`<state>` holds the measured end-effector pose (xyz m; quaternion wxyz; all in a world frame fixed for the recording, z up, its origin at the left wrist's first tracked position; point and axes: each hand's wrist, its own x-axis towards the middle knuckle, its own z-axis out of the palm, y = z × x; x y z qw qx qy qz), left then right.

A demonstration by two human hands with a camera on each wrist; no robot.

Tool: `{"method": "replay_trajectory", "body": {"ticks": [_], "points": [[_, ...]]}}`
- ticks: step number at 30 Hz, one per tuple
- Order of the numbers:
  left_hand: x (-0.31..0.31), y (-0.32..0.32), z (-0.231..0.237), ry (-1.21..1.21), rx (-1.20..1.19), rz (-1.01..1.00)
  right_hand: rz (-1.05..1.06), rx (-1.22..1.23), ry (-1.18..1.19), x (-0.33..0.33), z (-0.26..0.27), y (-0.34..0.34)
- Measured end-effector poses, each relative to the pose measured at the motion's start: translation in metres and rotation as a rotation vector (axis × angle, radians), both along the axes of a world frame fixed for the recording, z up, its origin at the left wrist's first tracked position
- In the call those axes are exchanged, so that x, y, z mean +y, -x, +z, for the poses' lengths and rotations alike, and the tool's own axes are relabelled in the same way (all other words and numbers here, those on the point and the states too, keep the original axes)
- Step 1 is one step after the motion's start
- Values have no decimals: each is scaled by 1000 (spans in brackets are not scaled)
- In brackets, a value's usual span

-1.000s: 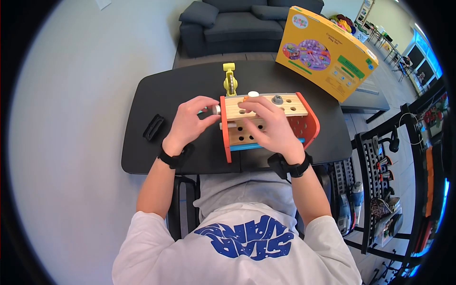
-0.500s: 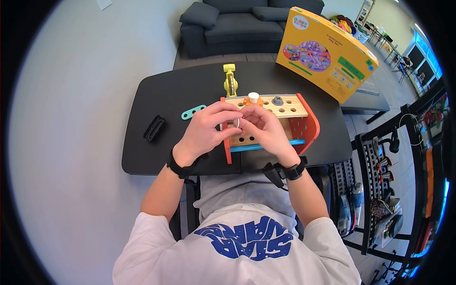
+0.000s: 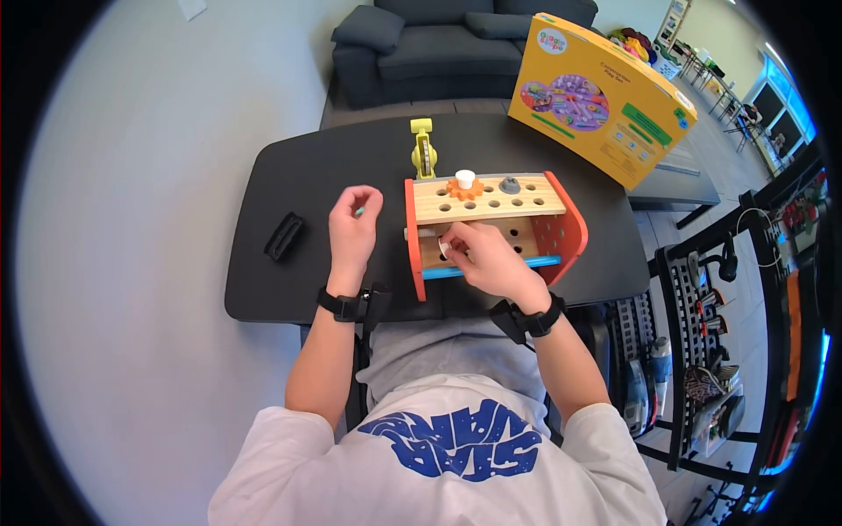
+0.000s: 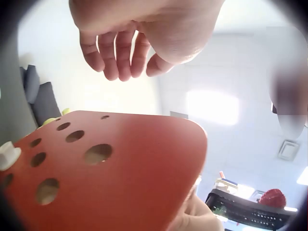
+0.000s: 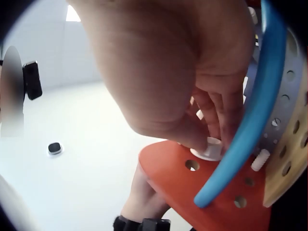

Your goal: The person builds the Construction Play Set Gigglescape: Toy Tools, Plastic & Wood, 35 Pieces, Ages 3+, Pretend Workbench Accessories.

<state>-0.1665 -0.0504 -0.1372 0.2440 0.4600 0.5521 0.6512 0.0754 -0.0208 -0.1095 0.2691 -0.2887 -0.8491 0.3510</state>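
My right hand (image 3: 489, 256) reaches into the open front of a wooden toy workbench (image 3: 491, 210). Thumb and fingers pinch a small white flanged piece (image 5: 208, 151) at the inner face of the red side panel (image 5: 173, 159). In the head view, that white piece shows as a thin disc by the fingertips. My left hand (image 3: 353, 230) hovers left of the bench, fingers loosely curled. In the left wrist view, nothing shows between the left fingers (image 4: 124, 57). A teal strip (image 3: 360, 211) is mostly hidden behind this hand.
An orange gear (image 3: 465, 188) with a white cap and a grey knob (image 3: 510, 185) sit on the bench top. A blue bar (image 3: 526, 263) crosses its front. Behind stands a yellow-green toy clamp-like piece (image 3: 424, 158). A black holder (image 3: 284, 237) lies left; a yellow box (image 3: 605, 96) stands back right.
The hands met around the white piece half a second ago and have since parted. My left hand moved back left; my right hand carried the white piece lower, into the bench.
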Motion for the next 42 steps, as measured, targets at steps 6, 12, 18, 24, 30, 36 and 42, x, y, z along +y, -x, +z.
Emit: {"method": "replay_trajectory", "body": {"ticks": [6,12,18,24,30,36,42], "points": [[-1,7,-21,452,-55,-264,-72,-64,46,16,-16,16],[0,6,-28,462,-4,-393,-101,-102,101,30,-27,29],[4,9,-46,486,-18,-431,3,-84,143,33,-27,36],[3,9,-43,567,-31,-464,-145,-221,81,31,-32,32],[8,11,-49,594,-21,-474,-156,-327,139,26,-14,28],[7,7,-45,589,-16,-465,-178,-301,114,30,-20,30],[6,5,-41,600,19,-459,-89,-358,58,35,-32,32]]}}
